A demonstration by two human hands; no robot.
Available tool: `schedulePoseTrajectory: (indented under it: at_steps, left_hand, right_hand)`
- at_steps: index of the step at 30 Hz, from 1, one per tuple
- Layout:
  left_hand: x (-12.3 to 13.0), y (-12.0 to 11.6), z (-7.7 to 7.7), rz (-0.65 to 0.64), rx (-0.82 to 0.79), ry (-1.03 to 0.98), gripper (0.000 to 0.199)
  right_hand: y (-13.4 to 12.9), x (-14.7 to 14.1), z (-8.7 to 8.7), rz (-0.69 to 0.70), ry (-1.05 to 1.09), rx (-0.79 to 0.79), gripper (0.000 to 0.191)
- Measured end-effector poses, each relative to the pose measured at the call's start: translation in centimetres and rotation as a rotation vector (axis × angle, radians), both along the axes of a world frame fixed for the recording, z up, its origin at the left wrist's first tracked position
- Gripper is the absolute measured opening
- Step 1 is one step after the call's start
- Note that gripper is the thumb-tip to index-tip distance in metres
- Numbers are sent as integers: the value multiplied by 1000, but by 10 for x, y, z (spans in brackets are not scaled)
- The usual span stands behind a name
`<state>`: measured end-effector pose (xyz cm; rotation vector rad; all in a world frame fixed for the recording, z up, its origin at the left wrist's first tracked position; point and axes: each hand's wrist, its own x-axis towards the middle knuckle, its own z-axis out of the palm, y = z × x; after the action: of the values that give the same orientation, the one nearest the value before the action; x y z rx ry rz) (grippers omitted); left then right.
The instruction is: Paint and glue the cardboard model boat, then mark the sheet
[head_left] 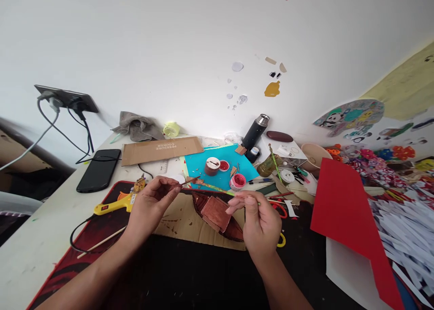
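Between the fingertips of my left hand [153,203] is a thin brown painted stick [190,181]. My right hand [259,219] pinches a green paintbrush [217,188], its bristle end pointing left close to the stick. Below both hands lies a small model boat [215,212], painted reddish brown, with a curved roof over its middle. The boat rests on a piece of cardboard [183,237] marked with brown spots. Just behind it are a jar of brown paint [212,167] and an open jar of red paint [238,182].
A yellow glue gun [115,206], its cable and a wooden skewer [101,242] lie at left, near a phone [99,169]. Blue paper [196,163] lies under the paint jars. A black flask [256,131] leans by the wall. Red card [346,219] and paper strips [403,233] crowd the right.
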<state>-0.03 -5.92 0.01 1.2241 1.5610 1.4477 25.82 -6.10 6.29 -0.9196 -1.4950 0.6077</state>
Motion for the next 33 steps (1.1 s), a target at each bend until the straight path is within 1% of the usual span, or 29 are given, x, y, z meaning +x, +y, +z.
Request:
schedulePoseTrajectory:
  at_steps: [3,8,14,16,19,21,26,28,31,33]
  left_hand:
    - [-1,0,-3,-1,18,32,39]
    - [-2,-2,-5,-7,66,104,32]
    - [-1,-3,-4,-16,60,112,32]
    - [-1,-3,-5,-18,58,105,32]
    - [-2,-3,-7,-11,64,113,32]
    - [-2,-3,-7,-8,69,122,32]
    - [-2,-2,-6,-15,70,127,31]
    - [-2,-2,-5,-11,67,138,31]
    - [-1,-2,-2,0,63,171,31]
    - [-1,-2,-1,7,60,178,32]
  right_hand:
    - [0,2,0,-28,27,-9,31]
    - [-2,-1,2,38,-45,17,30]
    - [2,2,-2,-80,39,-20,31]
    - [0,2,-1,-59,33,-11,30]
    - [-2,0,0,8,-20,20,29]
    - [0,-1,-2,14,-34,22,30]
    - [3,3,-4,-86,41,-22,32]
    - [0,2,-2,-63,25,-12,30]
    - [-3,-2,-2,19,-64,38,27]
    - [-3,-2,-4,21,-97,58,25]
